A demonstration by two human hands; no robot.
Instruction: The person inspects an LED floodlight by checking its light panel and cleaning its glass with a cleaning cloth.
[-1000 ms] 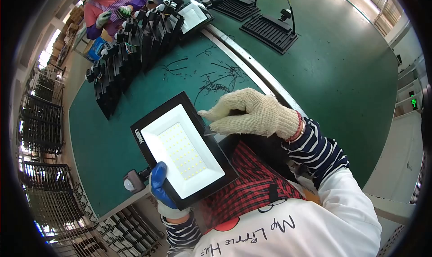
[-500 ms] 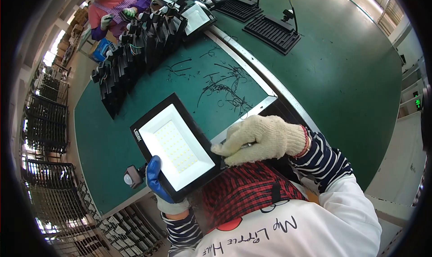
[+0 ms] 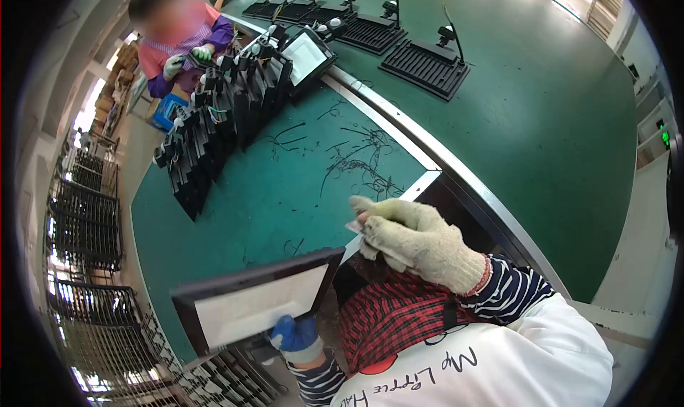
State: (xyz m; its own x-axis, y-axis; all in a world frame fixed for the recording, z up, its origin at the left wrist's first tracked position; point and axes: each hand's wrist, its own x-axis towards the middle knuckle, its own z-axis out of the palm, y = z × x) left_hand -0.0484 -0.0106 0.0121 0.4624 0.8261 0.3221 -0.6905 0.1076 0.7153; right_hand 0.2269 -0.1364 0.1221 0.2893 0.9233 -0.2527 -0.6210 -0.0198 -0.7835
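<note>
A flat floodlight [image 3: 260, 304] with a black frame and pale face is tilted over the near left edge of the green table. My left hand [image 3: 298, 338], in a blue-coated glove, grips its lower edge. A sensor below it is partly hidden. My right hand [image 3: 420, 243], in a cream knitted glove, is raised beside the table's metal edge, apart from the floodlight. Its fingers are pinched together around a small pale thing I cannot make out.
Black plastic scraps [image 3: 363, 154] lie on the green table [image 3: 249, 222]. A row of upright floodlights [image 3: 228, 107] stands at its far left. More black units [image 3: 427, 68] lie across the metal rail. A co-worker [image 3: 178, 43] is at the far end.
The floodlight has turned and moved down to the left with my left hand, and its face looks dimmer. My right hand has come away from its frame.
</note>
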